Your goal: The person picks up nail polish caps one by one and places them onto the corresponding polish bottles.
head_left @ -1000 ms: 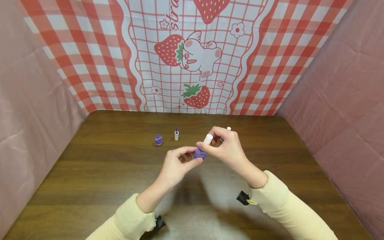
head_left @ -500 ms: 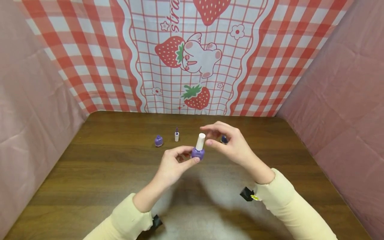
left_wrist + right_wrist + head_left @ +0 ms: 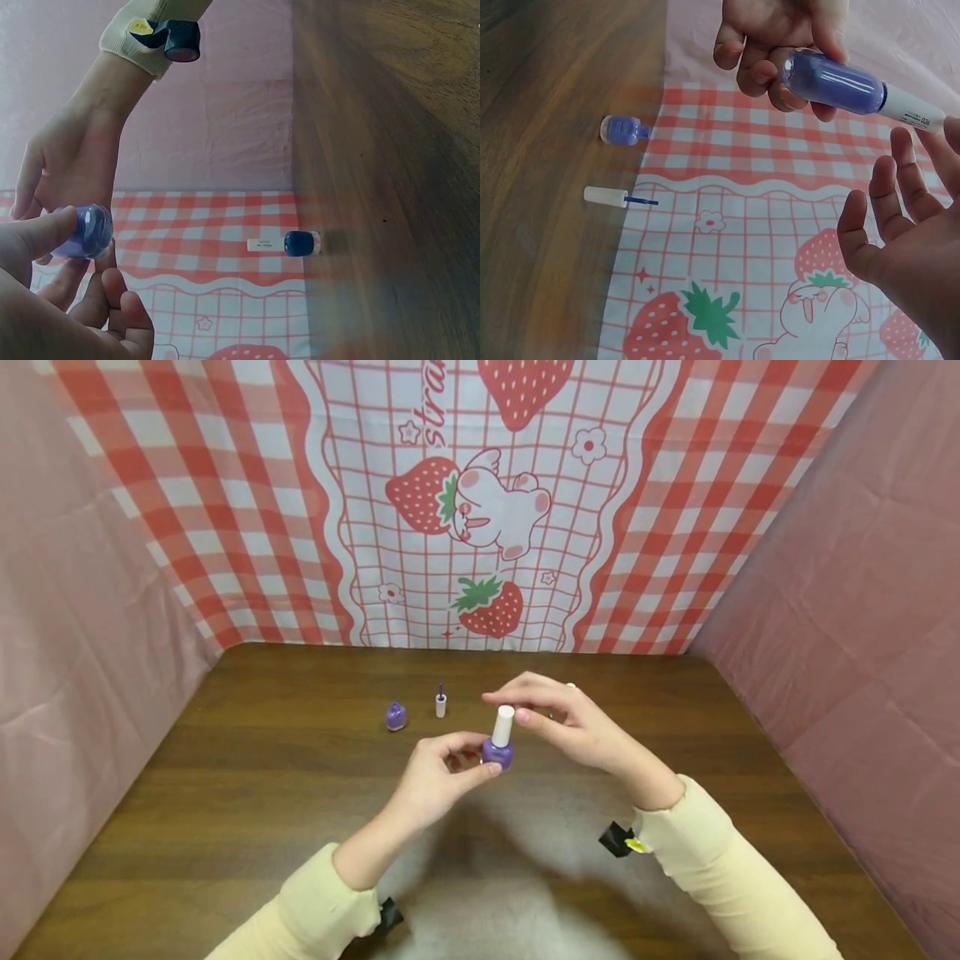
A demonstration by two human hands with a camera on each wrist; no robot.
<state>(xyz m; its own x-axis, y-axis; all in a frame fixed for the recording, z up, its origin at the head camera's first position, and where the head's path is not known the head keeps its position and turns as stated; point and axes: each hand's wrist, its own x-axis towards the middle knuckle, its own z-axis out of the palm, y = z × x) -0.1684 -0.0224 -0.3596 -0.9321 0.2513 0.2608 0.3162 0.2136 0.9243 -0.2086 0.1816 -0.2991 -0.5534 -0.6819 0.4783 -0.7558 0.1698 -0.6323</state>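
My left hand (image 3: 435, 777) holds a purple nail polish bottle (image 3: 497, 754) between thumb and fingers, its white cap (image 3: 503, 725) pointing up. My right hand (image 3: 581, 722) is at the cap, thumb close by its right side and the index finger stretched past its top; whether they touch it is hard to tell. In the right wrist view, the bottle's purple body (image 3: 836, 82) has its white cap fitted, and my right hand's other fingers (image 3: 885, 180) spread away from it.
An uncapped purple nail polish bottle (image 3: 396, 717) stands at the back left of the wooden table (image 3: 262, 793). Beside it a white brush cap (image 3: 441, 706) stands brush up. A dark blue nail polish bottle (image 3: 300, 243) is mostly hidden behind my right hand in the head view.
My right hand gripped the cap a second ago, let go and drew off to the right, then came back around it. The bottle in my left hand went from tilted to nearly upright.
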